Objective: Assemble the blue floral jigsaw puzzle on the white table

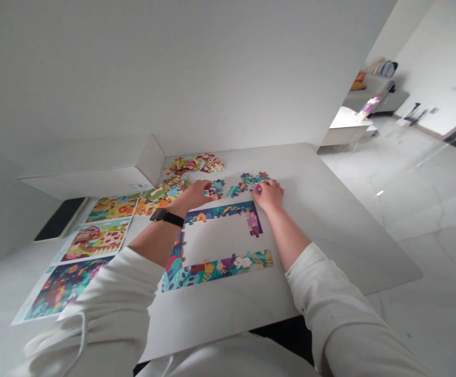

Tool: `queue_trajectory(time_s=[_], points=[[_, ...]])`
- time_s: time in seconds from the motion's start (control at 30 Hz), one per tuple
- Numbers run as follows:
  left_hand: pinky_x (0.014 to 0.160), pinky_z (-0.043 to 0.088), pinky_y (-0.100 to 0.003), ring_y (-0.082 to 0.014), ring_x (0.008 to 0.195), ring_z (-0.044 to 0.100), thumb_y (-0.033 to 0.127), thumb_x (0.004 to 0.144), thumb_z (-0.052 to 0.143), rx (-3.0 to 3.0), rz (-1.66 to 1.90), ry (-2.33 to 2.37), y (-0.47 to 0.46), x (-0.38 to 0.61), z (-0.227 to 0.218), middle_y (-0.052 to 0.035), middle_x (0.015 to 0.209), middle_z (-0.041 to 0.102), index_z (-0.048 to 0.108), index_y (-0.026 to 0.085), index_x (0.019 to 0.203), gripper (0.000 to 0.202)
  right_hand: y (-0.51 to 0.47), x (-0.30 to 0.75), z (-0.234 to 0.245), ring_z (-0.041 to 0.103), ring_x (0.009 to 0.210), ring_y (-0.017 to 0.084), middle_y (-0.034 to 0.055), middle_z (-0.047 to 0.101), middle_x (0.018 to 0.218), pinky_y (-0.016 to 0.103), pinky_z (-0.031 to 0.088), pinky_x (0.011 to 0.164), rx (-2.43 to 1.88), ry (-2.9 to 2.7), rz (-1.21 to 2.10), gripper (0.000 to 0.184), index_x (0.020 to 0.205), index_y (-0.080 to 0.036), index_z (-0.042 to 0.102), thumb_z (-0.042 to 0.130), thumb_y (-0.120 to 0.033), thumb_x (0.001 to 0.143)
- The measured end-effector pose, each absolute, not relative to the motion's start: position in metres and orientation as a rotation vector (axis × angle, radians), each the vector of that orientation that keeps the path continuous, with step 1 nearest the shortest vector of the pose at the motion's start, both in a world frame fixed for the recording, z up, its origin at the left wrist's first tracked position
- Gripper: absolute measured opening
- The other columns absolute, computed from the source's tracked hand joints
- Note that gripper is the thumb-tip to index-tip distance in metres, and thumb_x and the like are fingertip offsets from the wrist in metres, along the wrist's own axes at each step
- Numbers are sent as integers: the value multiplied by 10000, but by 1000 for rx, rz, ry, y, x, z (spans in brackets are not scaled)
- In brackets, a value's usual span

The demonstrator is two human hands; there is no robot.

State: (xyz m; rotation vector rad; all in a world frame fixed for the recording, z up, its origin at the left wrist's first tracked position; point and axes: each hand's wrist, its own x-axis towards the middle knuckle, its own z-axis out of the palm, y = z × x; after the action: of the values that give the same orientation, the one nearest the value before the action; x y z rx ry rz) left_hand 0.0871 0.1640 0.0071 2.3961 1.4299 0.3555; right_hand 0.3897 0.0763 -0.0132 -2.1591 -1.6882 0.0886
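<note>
A partly joined jigsaw frame [215, 264] lies on the white table [330, 225], with its top, left and bottom edges and part of the right side in place. My left hand [196, 193], a black watch on its wrist, rests fingers curled on loose blue and red pieces [214, 188] just beyond the frame. My right hand [267, 195] is closed over a purple piece [256, 187] at the edge of a small teal cluster [253, 179]. What the left fingers hold, if anything, is hidden.
More loose pieces lie in piles at the back [194, 164] and left [160, 196]. An open white box [94, 167] stands against the wall. A picture sheet [82, 251] with three puzzle images lies at left, a dark tablet [59, 219] beyond it. The table's right edge drops to a tiled floor.
</note>
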Motion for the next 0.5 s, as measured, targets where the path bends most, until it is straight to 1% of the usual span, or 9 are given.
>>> queue_trajectory(time_s=[0.07,0.13,0.2,0.27,0.33,0.4,0.5], points=[[1221,507,-477,-376,1356,664,337,783,777,2408,322,1376,167,78,7,-165,1425,732,769,177,1332,572,76,389,-13,549,1325,391,163,645,1429,550,467,1096,-2176,-1685,96,425,1369,-284,763,664,-448,990],[1275,462,-470,-366,1424,631,294,791,741,2450,333,1303,167,74,9,-149,1481,713,800,202,1304,525,76,389,-13,545,1327,390,161,643,1428,548,460,1099,-2185,-1684,103,423,1367,-287,761,661,-453,991],[1301,438,-462,-343,1447,622,230,793,688,2491,333,1227,165,73,11,-131,1519,696,804,224,1326,546,76,389,-13,541,1332,392,160,640,1430,546,456,1099,-2186,-1684,103,421,1362,-286,762,654,-457,992],[1308,431,-464,-322,1455,619,179,780,637,2519,292,1177,163,74,12,-116,1544,682,787,240,1375,617,76,389,-13,540,1331,395,161,637,1430,548,452,1096,-2183,-1686,98,421,1361,-282,762,643,-453,994],[1313,422,-470,-313,1463,611,161,777,596,2546,269,1168,163,74,12,-118,1561,671,739,230,1455,696,76,390,-14,542,1321,394,163,636,1422,550,449,1091,-2187,-1687,89,422,1363,-279,761,634,-446,997],[1291,445,-465,-320,1434,630,172,780,586,2564,281,1209,165,71,11,-142,1530,689,698,189,1500,729,76,390,-15,544,1312,391,164,636,1418,546,448,1087,-2193,-1689,81,421,1366,-280,760,630,-442,1000],[1223,508,-456,-340,1350,680,216,797,615,2575,256,1347,168,64,8,-166,1427,744,730,156,1431,647,77,390,-16,542,1314,388,161,632,1427,532,447,1079,-2206,-1696,73,423,1373,-279,755,633,-445,1003]])
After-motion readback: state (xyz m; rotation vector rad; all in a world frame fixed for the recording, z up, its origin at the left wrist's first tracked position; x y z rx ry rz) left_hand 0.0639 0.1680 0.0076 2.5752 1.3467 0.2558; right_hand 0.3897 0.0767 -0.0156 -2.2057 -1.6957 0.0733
